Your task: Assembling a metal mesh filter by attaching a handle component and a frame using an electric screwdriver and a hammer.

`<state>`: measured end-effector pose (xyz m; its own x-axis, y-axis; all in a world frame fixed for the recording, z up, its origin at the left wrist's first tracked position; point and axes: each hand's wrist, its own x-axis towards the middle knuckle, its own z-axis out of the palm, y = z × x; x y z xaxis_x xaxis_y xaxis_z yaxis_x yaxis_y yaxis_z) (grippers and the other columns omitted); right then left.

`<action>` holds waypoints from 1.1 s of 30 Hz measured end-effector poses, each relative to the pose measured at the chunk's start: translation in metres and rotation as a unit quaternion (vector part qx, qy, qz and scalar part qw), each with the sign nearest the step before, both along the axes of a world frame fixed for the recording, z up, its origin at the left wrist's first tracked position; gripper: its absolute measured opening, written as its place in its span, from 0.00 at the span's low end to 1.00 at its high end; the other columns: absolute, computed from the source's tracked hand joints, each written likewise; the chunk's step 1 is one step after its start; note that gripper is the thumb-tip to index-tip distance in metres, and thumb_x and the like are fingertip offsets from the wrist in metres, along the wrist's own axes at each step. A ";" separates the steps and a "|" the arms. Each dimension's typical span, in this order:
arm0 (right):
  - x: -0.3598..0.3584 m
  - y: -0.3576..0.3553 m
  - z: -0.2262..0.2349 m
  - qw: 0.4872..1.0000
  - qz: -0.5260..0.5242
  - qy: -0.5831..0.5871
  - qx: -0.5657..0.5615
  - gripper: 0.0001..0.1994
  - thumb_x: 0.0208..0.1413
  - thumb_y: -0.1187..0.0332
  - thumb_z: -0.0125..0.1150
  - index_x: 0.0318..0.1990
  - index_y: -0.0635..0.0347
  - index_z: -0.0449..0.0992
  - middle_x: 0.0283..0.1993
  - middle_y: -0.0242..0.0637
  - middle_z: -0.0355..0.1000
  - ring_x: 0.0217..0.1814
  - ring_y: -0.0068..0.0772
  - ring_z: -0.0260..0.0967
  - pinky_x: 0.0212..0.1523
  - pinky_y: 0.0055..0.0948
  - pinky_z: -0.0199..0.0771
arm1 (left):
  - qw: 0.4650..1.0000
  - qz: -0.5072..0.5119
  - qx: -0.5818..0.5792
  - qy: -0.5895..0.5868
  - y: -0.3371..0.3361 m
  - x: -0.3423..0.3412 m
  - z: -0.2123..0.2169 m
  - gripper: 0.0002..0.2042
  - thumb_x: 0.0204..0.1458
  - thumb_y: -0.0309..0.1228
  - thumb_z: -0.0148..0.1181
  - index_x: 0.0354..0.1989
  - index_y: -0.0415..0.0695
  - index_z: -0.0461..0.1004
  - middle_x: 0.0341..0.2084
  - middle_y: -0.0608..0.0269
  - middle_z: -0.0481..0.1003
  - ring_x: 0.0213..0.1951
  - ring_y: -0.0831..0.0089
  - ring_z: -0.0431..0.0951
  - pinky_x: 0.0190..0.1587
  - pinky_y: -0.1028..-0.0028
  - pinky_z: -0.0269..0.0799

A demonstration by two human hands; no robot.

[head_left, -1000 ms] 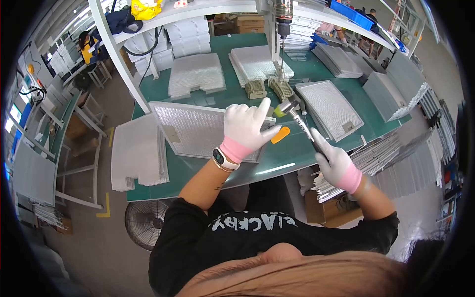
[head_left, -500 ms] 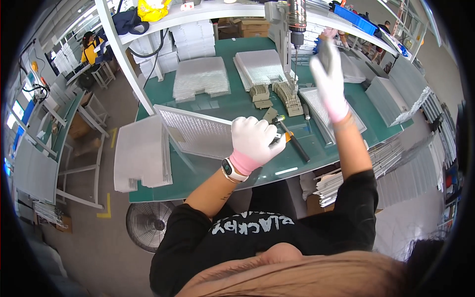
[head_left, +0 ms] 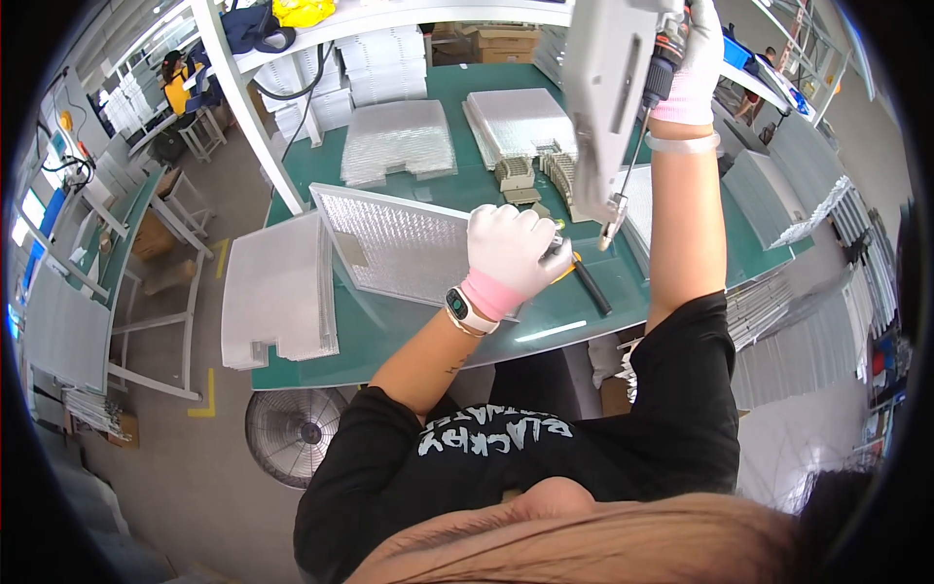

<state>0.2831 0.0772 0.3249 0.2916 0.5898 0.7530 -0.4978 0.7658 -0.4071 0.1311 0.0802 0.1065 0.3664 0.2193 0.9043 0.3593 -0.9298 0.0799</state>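
My gloved left hand point(head_left: 511, 251) is closed at the right end of a framed mesh panel point(head_left: 399, 243), which stands tilted above the table; the fingers hide that end. At the upper right, my gloved right hand point(head_left: 702, 58) is wrapped round an electric screwdriver point(head_left: 665, 60) with a long thin bit pointing down. A large grey arm point(head_left: 608, 97) hangs beside the screwdriver. Under and beside my left hand lies a hammer point(head_left: 592, 285) with a black handle. Beige plastic blocks point(head_left: 516, 173) sit beyond it, partly hidden by the grey arm.
Stacks of silvery mesh sheets point(head_left: 399, 136) point(head_left: 520, 122) lie at the back of the green table point(head_left: 389, 331). Another stack point(head_left: 277, 292) overhangs its left edge. A framed panel point(head_left: 637, 204) lies behind my right forearm. White shelf posts point(head_left: 248, 107) rise at the left; a fan point(head_left: 297, 438) stands below.
My right hand, open and reaching before, now grips the screwdriver. The screwdriver and grey arm have swung nearer and tilted. My left hand and the panel have shifted slightly right.
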 end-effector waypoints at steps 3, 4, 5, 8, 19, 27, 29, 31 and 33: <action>0.016 0.002 -0.002 0.999 -0.030 -0.018 0.031 0.17 0.64 0.62 0.51 0.55 0.60 0.71 0.49 0.35 0.75 0.46 0.31 0.74 0.50 0.30 0.74 | 1.000 -0.005 0.008 -0.004 -0.001 0.003 -0.001 0.12 0.34 0.36 0.65 0.13 0.50 0.65 0.12 0.68 0.63 0.19 0.66 0.66 0.26 0.64 0.59; 0.007 -0.001 0.001 0.999 0.017 -0.023 0.039 0.17 0.64 0.63 0.50 0.56 0.60 0.71 0.49 0.35 0.75 0.47 0.31 0.73 0.50 0.30 0.74 | 1.000 -0.002 0.004 -0.002 -0.001 0.003 -0.003 0.12 0.34 0.36 0.65 0.13 0.50 0.65 0.12 0.68 0.63 0.19 0.66 0.66 0.27 0.64 0.59; 0.004 -0.002 0.000 0.999 -0.005 -0.024 0.033 0.16 0.64 0.62 0.50 0.55 0.60 0.72 0.48 0.35 0.76 0.48 0.31 0.73 0.50 0.30 0.73 | 1.000 0.001 -0.001 -0.001 -0.001 0.002 -0.004 0.12 0.34 0.36 0.65 0.14 0.50 0.65 0.12 0.68 0.63 0.20 0.66 0.66 0.27 0.64 0.59; -0.006 -0.011 0.002 0.996 0.071 -0.042 0.035 0.17 0.63 0.61 0.52 0.55 0.60 0.71 0.48 0.36 0.75 0.49 0.31 0.73 0.51 0.29 0.72 | 1.000 -0.002 0.001 -0.001 -0.002 0.002 -0.005 0.12 0.34 0.36 0.65 0.14 0.50 0.66 0.13 0.68 0.63 0.20 0.66 0.67 0.28 0.64 0.59; -0.018 -0.015 0.004 0.997 -0.063 0.028 0.022 0.15 0.62 0.60 0.55 0.50 0.57 0.73 0.41 0.35 0.76 0.40 0.28 0.75 0.42 0.27 0.76 | 1.000 0.002 0.002 -0.002 -0.006 -0.003 -0.003 0.11 0.34 0.36 0.66 0.15 0.51 0.67 0.14 0.67 0.65 0.21 0.66 0.68 0.29 0.64 0.59; -0.013 0.004 -0.046 0.983 -0.116 -0.114 -0.083 0.12 0.60 0.58 0.57 0.43 0.55 0.69 0.29 0.30 0.71 0.23 0.19 0.67 0.21 0.18 0.68 | 0.999 -0.034 -0.040 0.006 -0.005 -0.002 0.003 0.09 0.35 0.35 0.64 0.16 0.50 0.69 0.13 0.67 0.67 0.19 0.64 0.70 0.23 0.63 0.60; -0.009 0.007 -0.049 0.974 -0.161 -0.150 -0.060 0.13 0.61 0.59 0.55 0.46 0.56 0.67 0.31 0.30 0.71 0.23 0.16 0.64 0.22 0.15 0.66 | 0.999 -0.045 -0.026 -0.003 -0.002 -0.002 0.000 0.08 0.35 0.35 0.64 0.17 0.50 0.70 0.14 0.66 0.68 0.19 0.63 0.71 0.21 0.63 0.61; -0.004 0.005 -0.050 0.987 -0.080 -0.130 -0.056 0.13 0.61 0.58 0.54 0.43 0.58 0.68 0.31 0.29 0.69 0.24 0.16 0.65 0.24 0.16 0.67 | 0.998 -0.049 -0.024 -0.014 -0.003 -0.002 0.001 0.07 0.35 0.34 0.64 0.17 0.50 0.71 0.15 0.67 0.68 0.19 0.63 0.71 0.22 0.63 0.61; -0.001 0.006 -0.048 0.985 -0.049 -0.159 -0.043 0.13 0.62 0.57 0.53 0.41 0.59 0.68 0.30 0.28 0.68 0.23 0.15 0.64 0.24 0.16 0.67 | 0.998 -0.055 -0.022 -0.024 -0.005 -0.002 0.004 0.07 0.36 0.34 0.64 0.17 0.50 0.71 0.15 0.67 0.69 0.19 0.63 0.71 0.22 0.63 0.61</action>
<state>0.2824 0.0833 0.2770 0.1077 0.6359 0.7642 -0.2590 0.7601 -0.5960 0.1296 0.0754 0.1108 0.3459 0.2197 0.9122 0.2508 -0.9585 0.1358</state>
